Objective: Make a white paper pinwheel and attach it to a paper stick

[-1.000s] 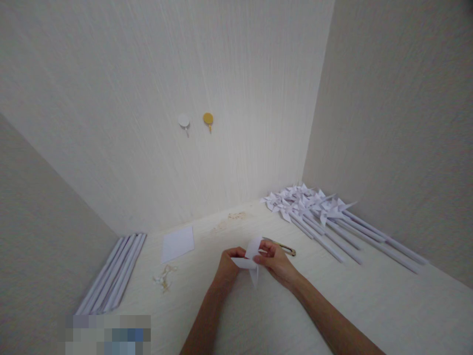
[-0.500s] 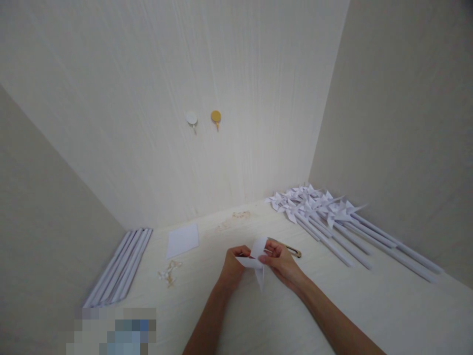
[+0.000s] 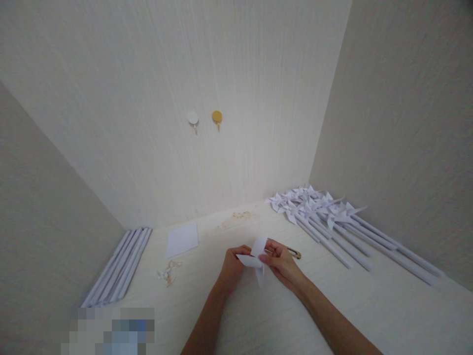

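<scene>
A white paper pinwheel head (image 3: 250, 261), its blades folded, is held between my two hands just above the table. My left hand (image 3: 233, 266) grips it from the left, its fingers partly hidden behind the paper. From the other side my right hand (image 3: 281, 261) pinches the paper near the centre, thumb in front and fingers curled behind. Just behind my right hand lies a dark-and-tan tool, perhaps a utility knife (image 3: 294, 253), mostly covered by the hand.
Finished pinwheels (image 3: 338, 214) on paper sticks lie at the right. Rolled paper sticks (image 3: 116, 266) lie at the left, near a white paper sheet (image 3: 182, 240) and a small pile of white and tan bits (image 3: 169, 272). Two hooks, one yellow (image 3: 217, 117), are on the back wall (image 3: 258, 98).
Both hands stay in nearly the same place around the pinwheel head. The paper's blades have shifted slightly, and the view has moved a little.
</scene>
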### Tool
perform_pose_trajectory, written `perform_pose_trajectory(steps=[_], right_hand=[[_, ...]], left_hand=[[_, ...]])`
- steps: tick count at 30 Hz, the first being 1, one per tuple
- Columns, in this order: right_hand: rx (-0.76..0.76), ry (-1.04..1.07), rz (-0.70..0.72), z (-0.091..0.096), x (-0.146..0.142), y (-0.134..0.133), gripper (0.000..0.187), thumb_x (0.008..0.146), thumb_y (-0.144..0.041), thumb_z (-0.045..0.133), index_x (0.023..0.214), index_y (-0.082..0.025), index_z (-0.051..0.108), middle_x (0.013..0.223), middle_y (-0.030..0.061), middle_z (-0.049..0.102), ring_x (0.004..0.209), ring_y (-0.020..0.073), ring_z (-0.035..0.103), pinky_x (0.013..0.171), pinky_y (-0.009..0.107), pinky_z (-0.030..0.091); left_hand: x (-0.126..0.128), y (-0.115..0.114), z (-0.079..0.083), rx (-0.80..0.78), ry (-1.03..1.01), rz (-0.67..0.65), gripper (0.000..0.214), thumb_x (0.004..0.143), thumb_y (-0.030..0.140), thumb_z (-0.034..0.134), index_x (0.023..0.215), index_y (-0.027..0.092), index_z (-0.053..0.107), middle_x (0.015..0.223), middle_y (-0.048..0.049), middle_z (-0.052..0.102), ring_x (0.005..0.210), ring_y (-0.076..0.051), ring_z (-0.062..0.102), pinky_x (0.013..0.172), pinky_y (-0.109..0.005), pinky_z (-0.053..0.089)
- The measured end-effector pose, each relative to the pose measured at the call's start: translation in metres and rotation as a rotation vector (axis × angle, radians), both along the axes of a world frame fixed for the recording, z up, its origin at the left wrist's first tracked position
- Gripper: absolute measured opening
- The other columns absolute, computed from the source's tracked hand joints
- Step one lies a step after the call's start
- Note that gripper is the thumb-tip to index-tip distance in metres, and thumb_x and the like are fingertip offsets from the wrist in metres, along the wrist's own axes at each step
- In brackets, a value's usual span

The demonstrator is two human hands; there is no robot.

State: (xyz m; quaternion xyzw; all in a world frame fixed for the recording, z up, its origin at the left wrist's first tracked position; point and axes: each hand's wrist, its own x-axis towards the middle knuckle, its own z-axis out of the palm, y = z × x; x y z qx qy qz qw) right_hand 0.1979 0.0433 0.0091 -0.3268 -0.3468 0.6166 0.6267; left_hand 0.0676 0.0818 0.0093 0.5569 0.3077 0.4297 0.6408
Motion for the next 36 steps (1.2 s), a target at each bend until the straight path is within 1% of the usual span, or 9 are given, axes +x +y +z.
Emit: perform_pose_trajectory(steps=[2, 7, 13, 18, 25, 28, 32, 36], right_hand=[[-0.002, 0.001, 0.006, -0.001, 0.001, 0.0, 0.026, 0.046, -0.016, 0.073, 0.07, -0.017, 0.06, 0.066, -0.001, 0.063, 0.064, 0.0116, 0.058, 0.063, 0.022, 0.043], [-0.011, -0.004, -0.002, -0.002, 0.001, 0.001, 0.027, 0.045, -0.017, 0.074, 0.068, -0.017, 0.06, 0.063, -0.0013, 0.063, 0.062, 0.0111, 0.057, 0.062, 0.021, 0.043], [-0.025, -0.024, -0.018, 0.0, 0.002, 0.001, 0.028, 0.045, -0.019, 0.074, 0.069, -0.017, 0.06, 0.065, -0.0006, 0.063, 0.062, 0.0118, 0.057, 0.062, 0.023, 0.043], [-0.033, -0.067, -0.047, 0.001, 0.002, 0.0, 0.028, 0.045, -0.02, 0.073, 0.069, -0.017, 0.059, 0.066, 0.0002, 0.064, 0.06, 0.013, 0.058, 0.059, 0.025, 0.045], [-0.005, -0.121, -0.07, -0.007, 0.003, 0.002, 0.028, 0.045, -0.018, 0.073, 0.066, -0.018, 0.056, 0.068, -0.0007, 0.064, 0.056, 0.013, 0.058, 0.055, 0.025, 0.045], [0.004, -0.139, -0.061, -0.01, 0.004, 0.002, 0.027, 0.047, -0.018, 0.072, 0.067, -0.018, 0.055, 0.064, -0.0023, 0.063, 0.053, 0.0115, 0.057, 0.053, 0.023, 0.044], [-0.007, -0.155, -0.05, -0.007, 0.004, 0.001, 0.027, 0.047, -0.017, 0.072, 0.067, -0.018, 0.054, 0.063, -0.0028, 0.062, 0.052, 0.0108, 0.057, 0.053, 0.023, 0.043], [-0.013, -0.169, -0.044, -0.005, 0.003, 0.0, 0.027, 0.047, -0.018, 0.072, 0.066, -0.018, 0.053, 0.065, -0.0019, 0.063, 0.055, 0.0126, 0.058, 0.055, 0.025, 0.044]], left_hand=[[0.0, 0.001, -0.003, -0.018, -0.005, -0.022, 0.002, 0.049, 0.013, 0.063, 0.051, 0.012, 0.062, 0.057, -0.0014, 0.057, 0.054, -0.011, 0.048, 0.052, -0.021, 0.034], [-0.002, 0.003, -0.008, -0.016, -0.002, -0.062, 0.008, 0.051, 0.011, 0.062, 0.058, 0.012, 0.064, 0.063, -0.0028, 0.059, 0.06, -0.013, 0.05, 0.056, -0.022, 0.036], [-0.004, 0.001, -0.003, 0.002, 0.027, -0.127, 0.013, 0.056, 0.015, 0.06, 0.068, 0.011, 0.066, 0.068, -0.0051, 0.061, 0.066, -0.015, 0.052, 0.063, -0.025, 0.038], [-0.002, -0.001, 0.002, -0.029, 0.081, -0.102, 0.012, 0.054, 0.019, 0.063, 0.062, 0.011, 0.065, 0.066, -0.0054, 0.062, 0.063, -0.015, 0.053, 0.058, -0.024, 0.037], [-0.001, -0.002, -0.002, -0.063, 0.131, -0.054, 0.012, 0.05, 0.02, 0.066, 0.057, 0.01, 0.065, 0.054, -0.0031, 0.06, 0.051, -0.013, 0.05, 0.052, -0.023, 0.035], [-0.002, -0.002, -0.003, -0.045, 0.149, -0.082, 0.014, 0.052, 0.022, 0.065, 0.061, 0.01, 0.066, 0.055, -0.003, 0.061, 0.05, -0.013, 0.05, 0.052, -0.024, 0.035], [-0.004, -0.002, -0.004, -0.02, 0.151, -0.127, 0.015, 0.054, 0.022, 0.063, 0.064, 0.011, 0.067, 0.055, -0.0026, 0.061, 0.051, -0.013, 0.05, 0.053, -0.024, 0.036], [-0.003, -0.001, -0.003, -0.1, 0.11, -0.103, 0.013, 0.053, 0.02, 0.063, 0.061, 0.01, 0.066, 0.052, -0.0026, 0.059, 0.049, -0.011, 0.048, 0.05, -0.023, 0.034]])
